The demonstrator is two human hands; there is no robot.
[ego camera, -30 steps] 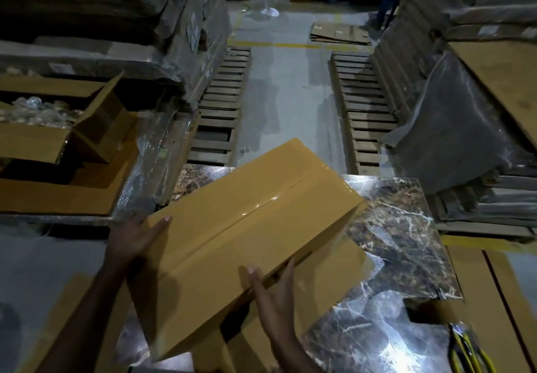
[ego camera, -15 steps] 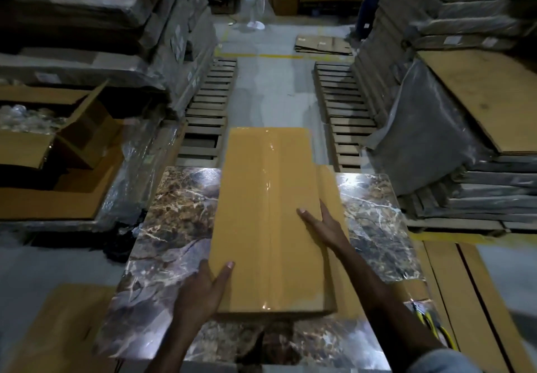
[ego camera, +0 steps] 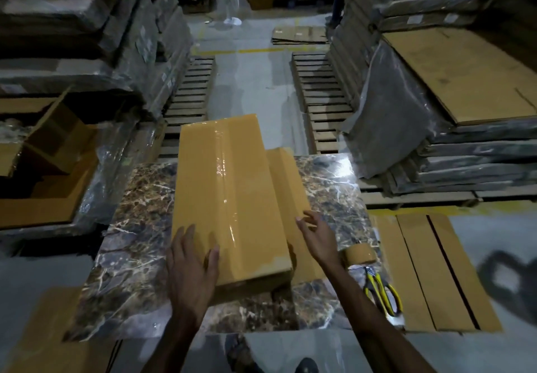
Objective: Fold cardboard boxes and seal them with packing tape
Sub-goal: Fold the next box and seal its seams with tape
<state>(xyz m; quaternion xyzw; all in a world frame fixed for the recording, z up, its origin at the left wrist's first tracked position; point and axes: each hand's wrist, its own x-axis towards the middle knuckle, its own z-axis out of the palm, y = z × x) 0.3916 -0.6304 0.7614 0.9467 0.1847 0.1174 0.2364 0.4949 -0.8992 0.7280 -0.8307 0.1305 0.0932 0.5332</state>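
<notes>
A long taped cardboard box (ego camera: 229,198) lies lengthwise on the marble-patterned table (ego camera: 130,227), a shiny strip of clear tape running down its top. My left hand (ego camera: 191,265) rests flat on the box's near left corner, fingers straight. To the right, my right hand (ego camera: 318,234) hovers with relaxed fingers over a flat cardboard piece (ego camera: 290,186) lying under and beside the box. A roll of brown packing tape (ego camera: 360,256) sits at the table's right edge, just right of my right wrist. Yellow-handled scissors (ego camera: 383,291) lie near it.
An open carton (ego camera: 43,140) with wrapped goods sits left on a wrapped stack. Wooden pallets (ego camera: 189,93) flank a floor aisle ahead. Wrapped stacks of flat cardboard (ego camera: 453,82) rise at right. Flat cardboard sheets (ego camera: 436,271) lie on the floor right of the table.
The box was turned from a diagonal to lengthwise and set flat on the table. My left hand moved onto its near corner; my right hand slid off its right side.
</notes>
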